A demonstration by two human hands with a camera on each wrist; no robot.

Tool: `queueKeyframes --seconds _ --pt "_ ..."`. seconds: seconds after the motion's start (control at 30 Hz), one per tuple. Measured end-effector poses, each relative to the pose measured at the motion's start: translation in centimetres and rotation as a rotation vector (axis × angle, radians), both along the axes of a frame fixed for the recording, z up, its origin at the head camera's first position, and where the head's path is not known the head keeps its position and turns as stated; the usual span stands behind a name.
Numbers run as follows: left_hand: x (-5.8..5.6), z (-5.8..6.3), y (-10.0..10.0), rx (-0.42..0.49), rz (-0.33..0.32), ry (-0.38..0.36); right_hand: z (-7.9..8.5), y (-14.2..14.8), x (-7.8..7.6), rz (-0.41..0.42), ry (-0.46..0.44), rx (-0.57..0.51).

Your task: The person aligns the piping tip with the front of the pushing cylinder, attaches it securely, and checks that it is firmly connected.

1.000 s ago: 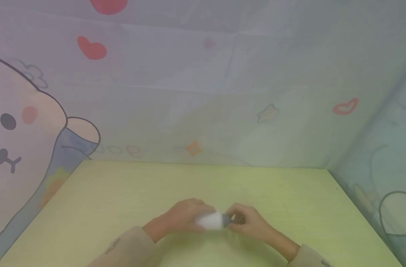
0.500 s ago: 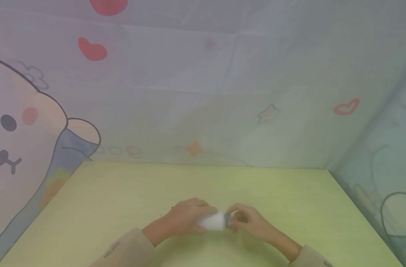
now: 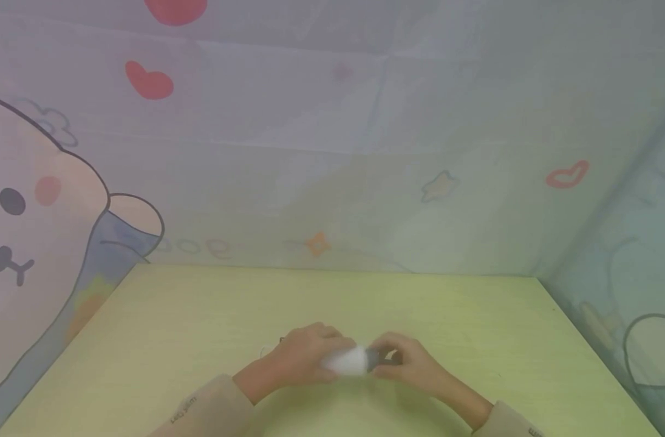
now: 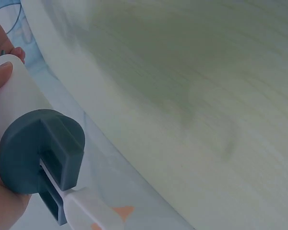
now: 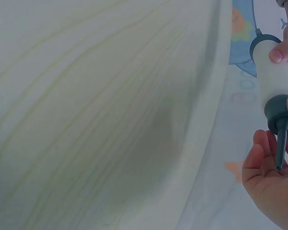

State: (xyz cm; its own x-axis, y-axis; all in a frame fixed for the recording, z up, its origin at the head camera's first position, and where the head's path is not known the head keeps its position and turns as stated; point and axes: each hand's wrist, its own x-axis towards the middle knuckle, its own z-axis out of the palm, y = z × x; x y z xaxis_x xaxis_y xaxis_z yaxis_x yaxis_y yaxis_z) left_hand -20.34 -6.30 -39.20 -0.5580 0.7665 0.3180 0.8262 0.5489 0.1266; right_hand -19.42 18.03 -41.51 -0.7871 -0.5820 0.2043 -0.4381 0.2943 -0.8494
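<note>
A white icing syringe [image 3: 347, 363] with dark green ends lies sideways between the two hands, over the near middle of the table. Around its barrel [image 5: 274, 76] my left hand [image 3: 313, 355] is curled, the thumb lying along the white side. At the rear end sits a dark grip cap [image 4: 24, 153], from which a white plunger rod [image 4: 89, 208] sticks out. My right hand [image 3: 414, 364] pinches the dark nozzle cap [image 5: 277, 109] at the front end. The thin nozzle [image 5: 281, 148] points past its curled fingers towards the palm. Part of the grip cap is hidden behind the left hand in the head view.
A pale yellow-green table [image 3: 228, 303] spreads around the hands. Behind it hangs a cloth backdrop [image 3: 288, 121] printed with hearts, stars and a cartoon bear, and another printed cloth [image 3: 638, 255] is on the right.
The right fingers closed over the nozzle half a second ago, and have shifted so that it shows again between them. The left hand and the barrel stay almost where they were.
</note>
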Motion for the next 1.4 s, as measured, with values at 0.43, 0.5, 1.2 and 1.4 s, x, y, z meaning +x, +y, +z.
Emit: queueKeyframes --seconds 0.43,0.5,1.2,1.4 --pt "0.05 -0.01 0.09 0.011 -0.008 -0.017 -0.03 -0.01 -0.38 0.02 -0.084 -0.047" --pt "0.06 -0.01 0.1 0.01 -0.006 -0.018 -0.03 0.09 -0.42 0.024 -0.095 -0.041" --pt "0.15 -0.32 0.05 0.014 -0.006 0.006 0.4 -0.1 -0.35 -0.013 -0.037 0.024" --pt "0.23 -0.28 0.07 0.031 -0.014 0.026 0.12 0.03 -0.56 0.017 -0.113 -0.022"
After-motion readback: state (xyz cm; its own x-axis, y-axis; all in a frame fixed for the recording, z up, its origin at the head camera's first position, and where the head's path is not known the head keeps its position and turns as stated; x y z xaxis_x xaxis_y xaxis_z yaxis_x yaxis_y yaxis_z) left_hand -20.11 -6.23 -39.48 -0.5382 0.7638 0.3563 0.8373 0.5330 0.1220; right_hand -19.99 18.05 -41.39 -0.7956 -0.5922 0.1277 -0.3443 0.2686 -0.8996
